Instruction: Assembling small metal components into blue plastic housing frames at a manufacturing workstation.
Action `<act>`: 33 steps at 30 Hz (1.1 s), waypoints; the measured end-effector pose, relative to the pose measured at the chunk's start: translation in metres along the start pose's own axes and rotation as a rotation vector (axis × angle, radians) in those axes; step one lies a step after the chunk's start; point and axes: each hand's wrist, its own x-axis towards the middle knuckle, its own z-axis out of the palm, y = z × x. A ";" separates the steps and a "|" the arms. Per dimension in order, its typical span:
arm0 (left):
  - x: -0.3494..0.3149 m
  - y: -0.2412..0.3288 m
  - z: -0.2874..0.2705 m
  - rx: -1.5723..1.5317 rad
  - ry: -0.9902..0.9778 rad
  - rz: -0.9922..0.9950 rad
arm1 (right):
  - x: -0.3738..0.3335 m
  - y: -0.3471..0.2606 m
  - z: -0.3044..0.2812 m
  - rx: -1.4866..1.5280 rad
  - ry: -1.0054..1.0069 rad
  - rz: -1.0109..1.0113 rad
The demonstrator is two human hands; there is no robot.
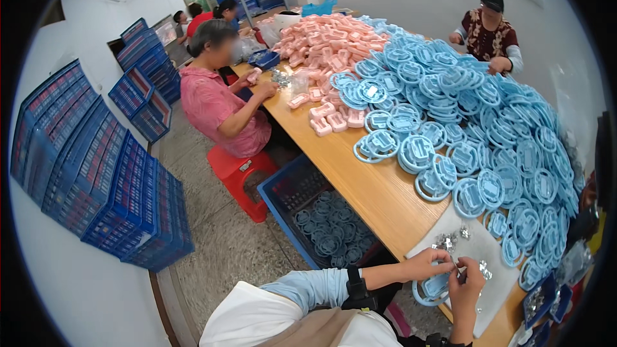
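Low on the right, both hands are close together over the table's near edge. My left hand point(427, 265) is closed at the upper edge of a light-blue plastic ring-shaped part point(430, 290), its fingertips meeting those of the other hand. My right hand point(468, 283) is pinched at the part's right side, around a small dark thing too small to name. Beneath them lies a white sheet point(493, 295) with small shiny metal pieces point(446, 241) scattered on it.
A big heap of light-blue parts point(463, 109) covers the table point(347, 160), with pink parts point(328, 42) behind. A blue crate point(276, 218) of parts stands left below. Co-workers point(225, 96) sit along the table. Blue crates point(96, 160) are stacked leftward; small blue trays point(538, 302) lie right.
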 end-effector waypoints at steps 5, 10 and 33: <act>-0.002 0.009 -0.002 0.017 -0.008 0.055 | 0.001 0.005 0.003 0.015 0.029 0.002; -0.002 -0.002 -0.004 0.026 0.014 0.076 | -0.001 0.003 0.005 0.117 0.013 0.143; 0.001 0.025 0.005 -0.140 0.296 -0.043 | -0.009 0.022 0.001 0.386 0.104 0.277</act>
